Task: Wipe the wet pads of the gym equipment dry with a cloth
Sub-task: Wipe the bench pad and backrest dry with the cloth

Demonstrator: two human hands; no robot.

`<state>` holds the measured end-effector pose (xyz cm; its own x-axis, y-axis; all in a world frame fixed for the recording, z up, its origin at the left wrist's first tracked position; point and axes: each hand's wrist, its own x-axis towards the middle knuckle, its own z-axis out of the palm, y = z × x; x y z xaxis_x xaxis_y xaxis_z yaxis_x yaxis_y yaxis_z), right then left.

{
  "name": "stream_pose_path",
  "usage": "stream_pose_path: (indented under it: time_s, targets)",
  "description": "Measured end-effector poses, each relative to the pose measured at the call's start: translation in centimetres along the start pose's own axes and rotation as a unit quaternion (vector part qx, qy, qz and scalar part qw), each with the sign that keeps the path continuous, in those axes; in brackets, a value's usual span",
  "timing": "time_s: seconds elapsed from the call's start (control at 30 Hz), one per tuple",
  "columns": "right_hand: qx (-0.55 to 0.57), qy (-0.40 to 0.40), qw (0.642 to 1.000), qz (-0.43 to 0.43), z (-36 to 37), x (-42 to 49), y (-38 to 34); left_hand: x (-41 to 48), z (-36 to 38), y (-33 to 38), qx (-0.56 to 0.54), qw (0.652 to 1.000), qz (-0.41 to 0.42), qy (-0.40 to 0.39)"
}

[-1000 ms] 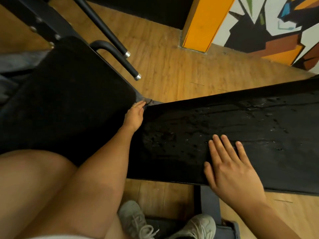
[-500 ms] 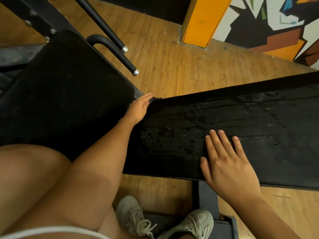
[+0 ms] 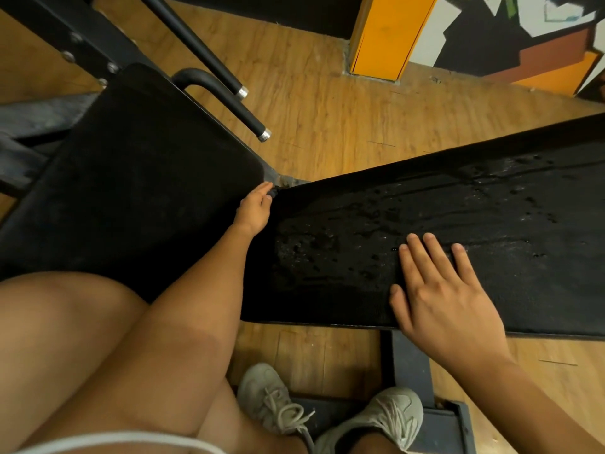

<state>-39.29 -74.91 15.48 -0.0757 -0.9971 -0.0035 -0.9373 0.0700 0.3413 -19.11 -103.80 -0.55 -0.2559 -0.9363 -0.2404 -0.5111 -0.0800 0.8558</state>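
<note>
Your right hand (image 3: 438, 306) lies flat, fingers straight, on the long wet pad (image 3: 425, 204) by its near edge; water beads glisten just beyond your fingertips; your left hand (image 3: 253, 209) sits at the pad's corner, beside the seat pad (image 3: 137, 178); whether its fingers pinch anything cannot be told.

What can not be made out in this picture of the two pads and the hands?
Cloth: none shows in the head view; perhaps out of frame.
Left hand: its fingertips meet the dark gap between seat pad and wet pad; what they pinch, if anything, is too dark to tell.
Wet pad: its far end is cut by the right edge.
Right hand: its palm hides the patch beneath.
</note>
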Motion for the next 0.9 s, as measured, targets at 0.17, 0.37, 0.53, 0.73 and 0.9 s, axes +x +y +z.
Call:
stream_pose_path:
  time_s: [0.17,0.37,0.53,0.73,0.9]
  targets:
    - [0.01,0.007,1.0,0.001,-0.3,0.0,0.0,-2.3,-0.1,0.1,0.061,0.998,0.023,-0.022]
    - [0.02,0.002,1.0,0.004,-0.4,0.0,0.0,-5.0,0.0,-0.8,0.098,0.994,0.026,-0.031]
    - [0.025,-0.002,1.0,0.004,0.0,0.0,0.1,-5.3,0.6,-1.1,0.055,0.998,0.023,-0.005]
    - [0.03,0.0,1.0,0.004,0.2,0.1,0.1,-3.1,0.9,-1.3,0.059,0.997,0.052,0.003]
    - [0.034,0.0,0.999,0.005,0.5,0.2,0.1,-1.9,0.9,-0.2,0.07,0.996,0.054,0.003]
